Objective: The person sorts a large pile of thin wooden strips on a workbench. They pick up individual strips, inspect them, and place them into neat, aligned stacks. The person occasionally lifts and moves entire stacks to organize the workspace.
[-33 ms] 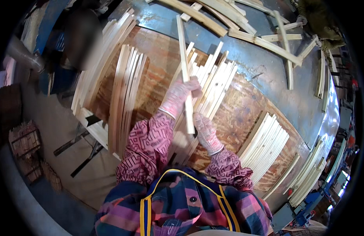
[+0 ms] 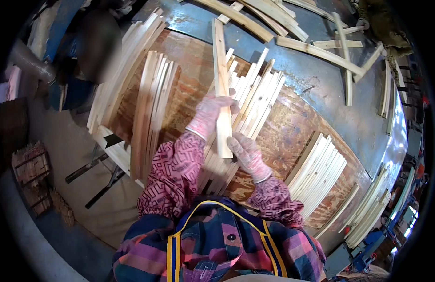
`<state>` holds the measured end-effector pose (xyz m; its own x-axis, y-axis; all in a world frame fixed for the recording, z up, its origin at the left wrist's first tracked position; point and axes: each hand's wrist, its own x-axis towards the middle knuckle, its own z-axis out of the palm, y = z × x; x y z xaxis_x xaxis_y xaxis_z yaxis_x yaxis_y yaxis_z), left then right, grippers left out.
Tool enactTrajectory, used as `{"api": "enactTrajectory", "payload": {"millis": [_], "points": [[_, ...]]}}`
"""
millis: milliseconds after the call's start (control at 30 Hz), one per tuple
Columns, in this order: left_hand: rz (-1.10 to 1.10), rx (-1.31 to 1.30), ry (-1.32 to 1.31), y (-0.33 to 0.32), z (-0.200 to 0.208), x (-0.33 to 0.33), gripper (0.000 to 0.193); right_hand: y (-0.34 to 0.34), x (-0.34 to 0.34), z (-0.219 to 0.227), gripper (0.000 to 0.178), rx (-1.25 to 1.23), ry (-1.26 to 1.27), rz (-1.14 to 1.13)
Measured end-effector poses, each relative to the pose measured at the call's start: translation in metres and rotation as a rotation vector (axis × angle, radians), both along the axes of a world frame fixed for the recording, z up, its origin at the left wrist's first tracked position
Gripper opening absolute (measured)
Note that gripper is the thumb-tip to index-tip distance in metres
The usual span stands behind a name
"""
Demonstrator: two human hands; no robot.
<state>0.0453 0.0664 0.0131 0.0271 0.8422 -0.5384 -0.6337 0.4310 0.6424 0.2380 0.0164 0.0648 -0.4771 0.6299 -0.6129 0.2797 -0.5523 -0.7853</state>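
A pale wooden slat [image 2: 220, 70] is held up lengthwise in front of me, its wide face showing. My left hand [image 2: 205, 115], in a whitish-pink work glove, is closed around it below its middle. My right hand [image 2: 249, 157], gloved alike, has its fingertips against the right edge at the slat's near end; its fingers are bent and partly hidden. Beneath the held slat lies a row of loose slats [image 2: 257, 101] with uneven far ends, partly covered by my hands.
Further slat stacks lie left [image 2: 154, 98] and right [image 2: 318, 171] on the worn plywood sheet [image 2: 292, 122]. Curved boards [image 2: 316, 50] lie jumbled across the metal table [image 2: 316, 89]. A co-worker [image 2: 384, 28] reaches in at the far right; another person [image 2: 69, 94] is at the far left.
The held slat has turned about its length, from its narrow edge to its wide face. My right hand's fingers have come up against its near end.
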Motion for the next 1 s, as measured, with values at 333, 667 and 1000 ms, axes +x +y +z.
{"api": "enactTrajectory", "payload": {"millis": [333,667,1000], "points": [[-0.193,-0.133,0.348,-0.108,-0.014,-0.12,0.065,0.02,0.117,-0.084,0.037,0.064,0.149,-0.733],[-0.38,-0.148,2.037,-0.186,-0.049,-0.1,0.073,-0.02,0.115,-0.118,0.036,0.187,-0.252,-0.557],[0.151,0.047,1.406,-0.032,-0.086,-0.052,0.087,0.022,0.033,-0.077,0.069,0.444,-0.87,-0.029]]}}
